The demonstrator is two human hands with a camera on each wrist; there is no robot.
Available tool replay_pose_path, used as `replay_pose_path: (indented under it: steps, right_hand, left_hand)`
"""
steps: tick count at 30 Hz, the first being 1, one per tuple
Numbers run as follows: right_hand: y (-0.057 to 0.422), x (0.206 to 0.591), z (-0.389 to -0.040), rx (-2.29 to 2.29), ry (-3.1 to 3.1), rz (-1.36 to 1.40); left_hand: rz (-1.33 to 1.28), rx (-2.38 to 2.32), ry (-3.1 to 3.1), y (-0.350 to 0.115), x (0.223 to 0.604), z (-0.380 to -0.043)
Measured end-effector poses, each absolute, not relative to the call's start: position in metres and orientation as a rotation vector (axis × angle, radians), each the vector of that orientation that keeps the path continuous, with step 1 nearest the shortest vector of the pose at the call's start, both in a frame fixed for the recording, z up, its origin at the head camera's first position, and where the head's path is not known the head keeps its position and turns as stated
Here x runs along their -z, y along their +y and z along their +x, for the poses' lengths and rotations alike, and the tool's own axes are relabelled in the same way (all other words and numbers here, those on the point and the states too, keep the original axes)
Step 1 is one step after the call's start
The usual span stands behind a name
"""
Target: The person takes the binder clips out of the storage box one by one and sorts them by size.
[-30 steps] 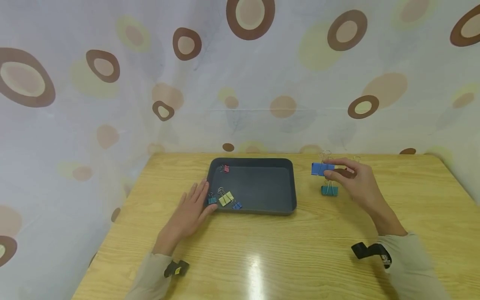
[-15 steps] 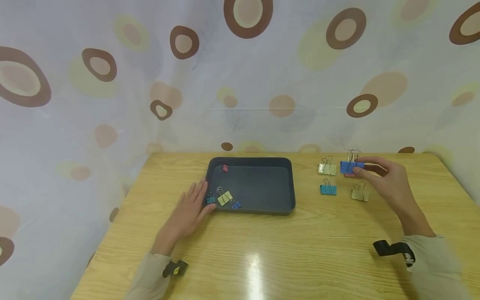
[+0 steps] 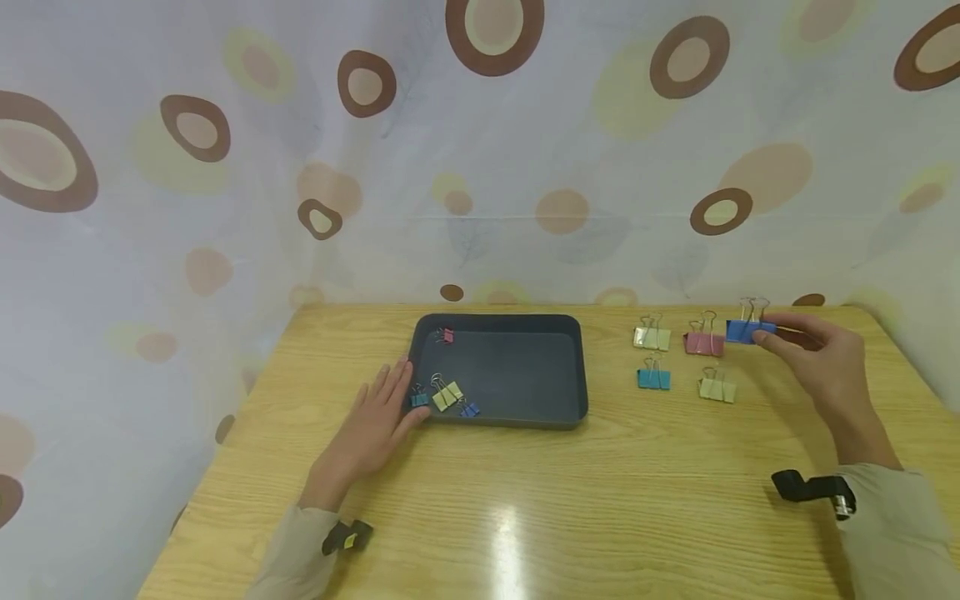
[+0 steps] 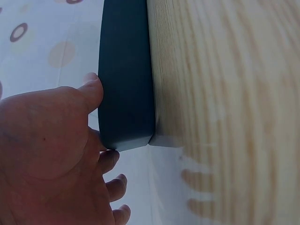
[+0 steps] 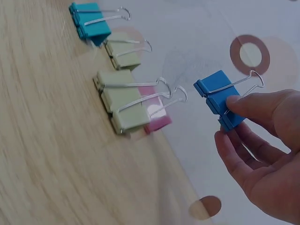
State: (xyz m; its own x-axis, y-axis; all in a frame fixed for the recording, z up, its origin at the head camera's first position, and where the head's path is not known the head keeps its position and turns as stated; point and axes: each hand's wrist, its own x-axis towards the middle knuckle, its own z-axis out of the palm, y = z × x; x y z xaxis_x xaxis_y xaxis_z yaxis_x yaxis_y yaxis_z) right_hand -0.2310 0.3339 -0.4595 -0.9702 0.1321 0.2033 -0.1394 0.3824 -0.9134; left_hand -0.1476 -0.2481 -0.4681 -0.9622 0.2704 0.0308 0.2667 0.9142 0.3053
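Since a second ago the right hand (image 3: 836,358) has carried the blue clip (image 3: 739,332) further right; we see it pinched between thumb and fingers, right side of the frame. Pink clip (image 3: 705,344) is just left of it. Left of centre, we've got the left hand (image 3: 369,427) touching the dark tray (image 3: 517,375), fingers stretched out.

Behind the wood-grain table (image 3: 585,508), a whitish wall covering (image 3: 420,154) rises from the far edge and continues down past the table's left side and round its far right corner. It is printed with brown-ringed ovals (image 3: 688,57), peach blots (image 3: 562,212) and pale yellow blots (image 3: 626,92). A faint horizontal crease (image 3: 480,218) crosses it above the table's far edge. A bright streak of reflected light (image 3: 507,550) lies on the table's near part.
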Motion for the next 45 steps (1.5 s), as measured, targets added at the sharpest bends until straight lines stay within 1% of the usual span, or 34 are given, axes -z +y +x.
replay_pose_path:
  steps: [9,16,25,33,45]
  right_hand:
    - [0.351,0.476,-0.239,-1.61,-2.421,-0.101]
    - [0.359,0.486,-0.245,-1.687,-2.409,-0.068]
    - [0.363,0.501,-0.249,-1.583,-2.504,-0.26]
    - [0.365,0.504,-0.251,-1.533,-2.541,-0.228]
    - [0.365,0.504,-0.25,-1.53,-2.556,-0.262]
  left_hand:
    - [0.428,-0.476,3.054,-0.25,0.469,-0.148]
    - [0.427,-0.489,3.072,-0.25,0.468,-0.147]
    - [0.427,-0.481,3.07,-0.25,0.467,-0.146]
    - [0.429,-0.492,3.073,-0.25,0.468,-0.147]
    - [0.44,-0.494,3.069,-0.249,0.471,-0.149]
